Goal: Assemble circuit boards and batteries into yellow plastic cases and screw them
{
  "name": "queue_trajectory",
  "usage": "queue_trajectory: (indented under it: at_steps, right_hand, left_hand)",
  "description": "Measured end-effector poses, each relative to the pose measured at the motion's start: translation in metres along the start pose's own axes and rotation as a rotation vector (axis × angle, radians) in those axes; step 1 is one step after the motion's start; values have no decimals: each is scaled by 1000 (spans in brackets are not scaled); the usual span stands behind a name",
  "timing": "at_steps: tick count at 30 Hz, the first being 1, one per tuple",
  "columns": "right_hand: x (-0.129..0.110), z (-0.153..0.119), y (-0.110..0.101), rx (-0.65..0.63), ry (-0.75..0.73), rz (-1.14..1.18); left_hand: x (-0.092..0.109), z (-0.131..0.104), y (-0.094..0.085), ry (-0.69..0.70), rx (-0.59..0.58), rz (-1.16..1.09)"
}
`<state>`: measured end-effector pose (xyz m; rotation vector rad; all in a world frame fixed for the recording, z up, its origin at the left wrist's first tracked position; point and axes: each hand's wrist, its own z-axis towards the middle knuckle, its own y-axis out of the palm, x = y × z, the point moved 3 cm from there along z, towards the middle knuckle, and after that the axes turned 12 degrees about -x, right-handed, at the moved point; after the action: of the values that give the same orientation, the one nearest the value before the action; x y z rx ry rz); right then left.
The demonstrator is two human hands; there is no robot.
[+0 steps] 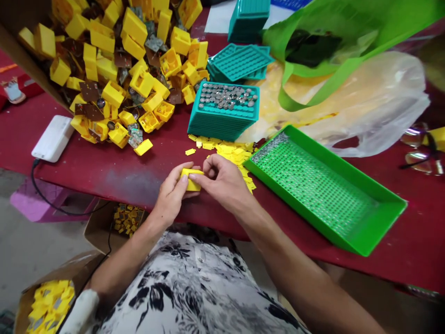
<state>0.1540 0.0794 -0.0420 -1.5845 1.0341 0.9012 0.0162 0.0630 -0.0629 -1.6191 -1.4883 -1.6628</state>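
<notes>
Between my hands, over the near edge of the table, is a small yellow plastic case [193, 185]. My left hand [173, 190] wraps round it from the left. My right hand [222, 178] meets it from the right, its thumb laid on the top and its fingers curled; anything pinched in those fingertips is too small to make out. Just beyond lies a spread of flat yellow plastic pieces [234, 153]. Behind these stands a stack of teal trays [222, 121], the top one holding several small round metal parts [222, 95].
A green tray [378, 232] with rows of small metal pieces lies to the right. At the left, yellow cases with circuit boards [114, 95] spill from a cardboard box. A white power bank [54, 139] with a cable, a plastic bag [385, 102] and glasses [419, 155] are also on the table.
</notes>
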Motion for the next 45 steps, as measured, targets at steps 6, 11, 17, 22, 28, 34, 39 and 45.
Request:
queue_trajectory:
  at_steps: [6, 11, 17, 22, 28, 34, 39, 45]
  right_hand:
    - [1, -11, -31, -4, -107, 158]
    - [20, -33, -49, 371, -242, -7]
    - [23, -41, -28, 313, -507, -420]
    - [8, -45, -8, 224, -671, -540]
    - [6, -38, 0, 199, -734, -622]
    - [2, -26, 7, 214, -671, -580]
    - [11, 22, 2, 91, -413, -653]
    - [18, 66, 7, 68, -308, -799]
  left_hand:
    - [9, 0, 2, -53, 3, -153]
    - [10, 3, -3, -129, 11, -138]
    - [9, 2, -5, -154, 24, -159]
    - [6, 0, -4, -167, 48, -213]
    - [7, -5, -4, -202, 27, -178]
    - [13, -5, -18, -153, 56, -180]
    - [21, -7, -35, -108, 148, -177]
    - [27, -10, -44, -77, 182, -161]
